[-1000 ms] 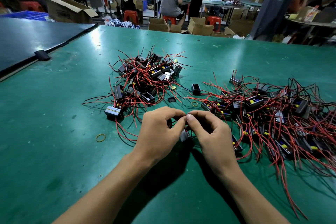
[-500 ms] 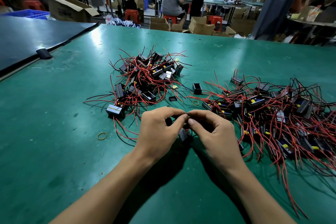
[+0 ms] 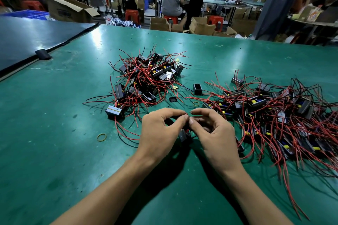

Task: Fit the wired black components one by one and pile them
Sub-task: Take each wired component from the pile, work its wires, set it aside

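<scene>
- Lower left of the frame: open green table (image 3: 45,133), just 1 yellow rubber band (image 3: 101,137) lying there.
- Upper centre: wired pile (image 3: 146,80) blocks the way.
- Right: bigger tangle (image 3: 274,115) sprawls to the frame edge.
- Between the 2: a narrow lane, loose black case (image 3: 197,89) in it.

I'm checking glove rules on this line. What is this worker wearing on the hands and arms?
Nothing shows on either. The left hand and right hand are ungloved, with no rings visible. The left forearm and right forearm are bare down to the picture's bottom edge: no sleeves, watch, wristband or strap in view.
</scene>
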`<state>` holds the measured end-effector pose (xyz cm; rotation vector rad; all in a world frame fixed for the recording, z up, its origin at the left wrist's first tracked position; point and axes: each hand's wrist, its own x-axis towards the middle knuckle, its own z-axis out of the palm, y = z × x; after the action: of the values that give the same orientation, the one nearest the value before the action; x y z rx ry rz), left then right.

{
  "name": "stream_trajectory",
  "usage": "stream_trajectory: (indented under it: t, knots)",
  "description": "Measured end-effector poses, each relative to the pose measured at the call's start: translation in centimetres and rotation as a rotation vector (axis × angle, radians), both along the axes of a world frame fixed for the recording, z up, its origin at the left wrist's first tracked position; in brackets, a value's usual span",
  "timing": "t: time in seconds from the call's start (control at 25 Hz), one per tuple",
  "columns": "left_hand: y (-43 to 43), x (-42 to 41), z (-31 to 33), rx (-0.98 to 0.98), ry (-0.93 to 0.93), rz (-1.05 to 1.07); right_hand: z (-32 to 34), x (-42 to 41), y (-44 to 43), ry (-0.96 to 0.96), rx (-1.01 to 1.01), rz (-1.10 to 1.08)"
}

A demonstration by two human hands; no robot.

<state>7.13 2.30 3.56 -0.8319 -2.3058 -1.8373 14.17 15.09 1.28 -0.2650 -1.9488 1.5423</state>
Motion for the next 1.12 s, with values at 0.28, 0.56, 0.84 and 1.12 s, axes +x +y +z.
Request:
stream_trajectory:
  t: [0.28,0.56,0.84,1.12]
  knots:
    - [-0.3,-0.5,0.3,-0.086,0.142,-0.081,1.0,0.5,0.6,0.011,0.301,0.031]
    - [-1.1,-1.7,0.4,-0.136,0.118,-0.217,1.5,0.7,1.6,-0.058,0.370,0.116]
    - [-1.4,-2.2,-0.1,-0.187,0.230,-0.259,1.6,0.8,1.6,-0.042,0.494,0.073]
    - [-1.2,-2.1,-0.2,-0.232,0.484,-0.221,1.7,0.8,1.1,-0.170,0.392,0.016]
